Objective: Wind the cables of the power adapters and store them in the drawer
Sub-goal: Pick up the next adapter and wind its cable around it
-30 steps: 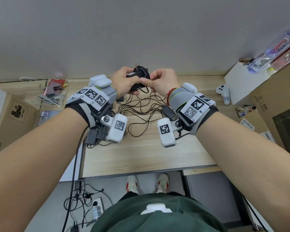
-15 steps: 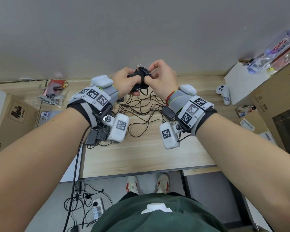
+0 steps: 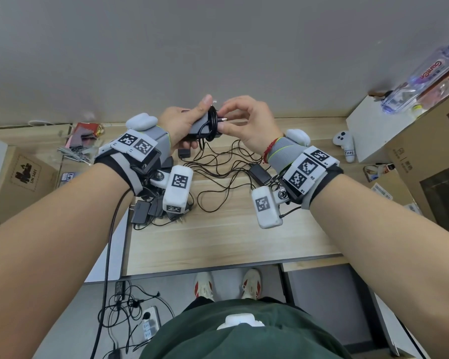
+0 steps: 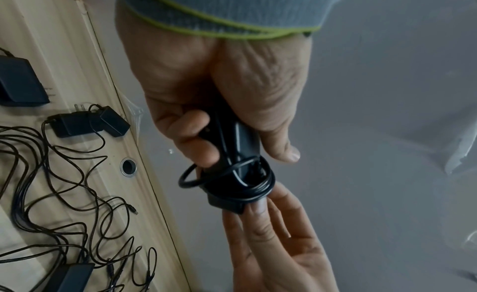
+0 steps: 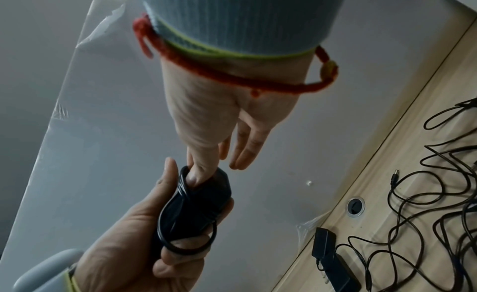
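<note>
A black power adapter [image 3: 201,130] is held up in front of the wall, above the back of the wooden desk [image 3: 218,242]. My left hand [image 3: 198,122] grips its body, thumb straight up along one side and fingers curled under. Its cable [image 3: 212,123] is wound in several loops around the body, and one loose loop [image 4: 191,178] sticks out. My right hand [image 3: 223,121] pinches the cable's plug end between thumb and forefinger against the coil, the other fingers spread. In the right wrist view the thumb [image 5: 198,174] presses onto the adapter [image 5: 204,204].
Other black adapters [image 3: 259,174] [image 3: 143,211] and a tangle of loose cables [image 3: 218,172] lie on the desk below my hands. A white controller [image 3: 345,146], cardboard boxes [image 3: 425,156] and a water bottle [image 3: 425,71] stand right. A cable hole [image 4: 127,167] sits at the back edge.
Both hands have risen slightly with the adapter. My right hand has come round from looping the cable over the top and now pinches the plug end; my left thumb now points up.
</note>
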Action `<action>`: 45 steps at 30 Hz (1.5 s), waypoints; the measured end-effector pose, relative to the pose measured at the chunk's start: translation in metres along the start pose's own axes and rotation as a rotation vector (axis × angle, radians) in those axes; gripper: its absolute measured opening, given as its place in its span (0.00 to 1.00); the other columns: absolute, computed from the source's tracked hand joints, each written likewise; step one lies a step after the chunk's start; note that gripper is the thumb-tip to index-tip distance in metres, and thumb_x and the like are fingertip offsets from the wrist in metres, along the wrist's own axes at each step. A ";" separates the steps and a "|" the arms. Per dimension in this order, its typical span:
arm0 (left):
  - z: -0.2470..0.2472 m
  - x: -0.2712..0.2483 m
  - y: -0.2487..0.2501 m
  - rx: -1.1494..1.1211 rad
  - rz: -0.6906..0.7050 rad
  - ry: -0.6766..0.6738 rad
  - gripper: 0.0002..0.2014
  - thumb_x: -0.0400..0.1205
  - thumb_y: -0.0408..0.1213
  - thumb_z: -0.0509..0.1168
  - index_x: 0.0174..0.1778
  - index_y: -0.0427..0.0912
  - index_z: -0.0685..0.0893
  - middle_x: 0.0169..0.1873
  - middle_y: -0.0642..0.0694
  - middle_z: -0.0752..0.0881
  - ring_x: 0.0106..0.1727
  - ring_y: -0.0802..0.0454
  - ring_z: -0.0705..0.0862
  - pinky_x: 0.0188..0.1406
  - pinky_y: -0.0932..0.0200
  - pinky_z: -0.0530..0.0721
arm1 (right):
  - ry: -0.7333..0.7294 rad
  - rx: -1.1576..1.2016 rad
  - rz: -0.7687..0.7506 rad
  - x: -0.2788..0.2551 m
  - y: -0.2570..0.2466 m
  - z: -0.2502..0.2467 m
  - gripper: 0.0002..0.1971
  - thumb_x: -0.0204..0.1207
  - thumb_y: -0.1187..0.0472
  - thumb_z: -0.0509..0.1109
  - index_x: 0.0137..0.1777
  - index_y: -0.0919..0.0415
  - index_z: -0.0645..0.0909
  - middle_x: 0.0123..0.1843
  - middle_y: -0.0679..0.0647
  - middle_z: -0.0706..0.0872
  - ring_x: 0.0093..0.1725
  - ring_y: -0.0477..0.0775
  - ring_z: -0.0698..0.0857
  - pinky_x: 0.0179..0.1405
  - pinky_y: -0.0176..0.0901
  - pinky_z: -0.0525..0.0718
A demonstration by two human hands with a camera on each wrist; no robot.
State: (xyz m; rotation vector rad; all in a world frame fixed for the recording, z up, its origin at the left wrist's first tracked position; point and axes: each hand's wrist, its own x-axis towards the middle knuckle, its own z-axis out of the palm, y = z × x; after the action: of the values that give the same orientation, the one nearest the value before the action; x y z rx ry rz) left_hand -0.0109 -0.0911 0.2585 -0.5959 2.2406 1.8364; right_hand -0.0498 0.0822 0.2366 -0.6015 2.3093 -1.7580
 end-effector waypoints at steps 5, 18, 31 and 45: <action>-0.002 -0.003 -0.001 0.058 0.026 -0.046 0.31 0.68 0.70 0.71 0.44 0.42 0.89 0.37 0.40 0.90 0.19 0.51 0.78 0.12 0.68 0.71 | -0.031 0.008 0.017 0.004 0.005 0.000 0.12 0.74 0.69 0.75 0.43 0.50 0.81 0.49 0.58 0.89 0.47 0.52 0.88 0.60 0.57 0.87; 0.002 -0.006 -0.007 0.200 0.084 -0.194 0.32 0.42 0.72 0.80 0.40 0.61 0.92 0.37 0.40 0.92 0.26 0.44 0.84 0.30 0.58 0.77 | 0.093 0.031 0.068 0.005 0.004 -0.006 0.09 0.84 0.67 0.62 0.48 0.51 0.71 0.35 0.55 0.90 0.33 0.56 0.88 0.34 0.47 0.87; 0.007 -0.019 -0.001 0.359 0.126 -0.271 0.19 0.58 0.55 0.81 0.39 0.51 0.91 0.24 0.52 0.87 0.19 0.51 0.80 0.18 0.63 0.78 | -0.082 0.018 0.206 0.005 0.004 -0.011 0.04 0.83 0.68 0.66 0.50 0.58 0.76 0.25 0.47 0.86 0.26 0.45 0.83 0.28 0.39 0.83; 0.024 -0.011 -0.008 0.354 0.133 -0.220 0.13 0.69 0.39 0.81 0.40 0.46 0.83 0.32 0.45 0.84 0.25 0.54 0.81 0.20 0.64 0.83 | -0.178 0.289 0.391 -0.020 0.016 -0.012 0.11 0.89 0.55 0.57 0.51 0.55 0.80 0.42 0.62 0.79 0.31 0.55 0.78 0.28 0.41 0.85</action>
State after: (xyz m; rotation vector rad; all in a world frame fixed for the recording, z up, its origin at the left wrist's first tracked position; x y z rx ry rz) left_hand -0.0001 -0.0672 0.2506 -0.1782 2.4146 1.4202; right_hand -0.0400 0.1046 0.2224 -0.2248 1.8532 -1.7199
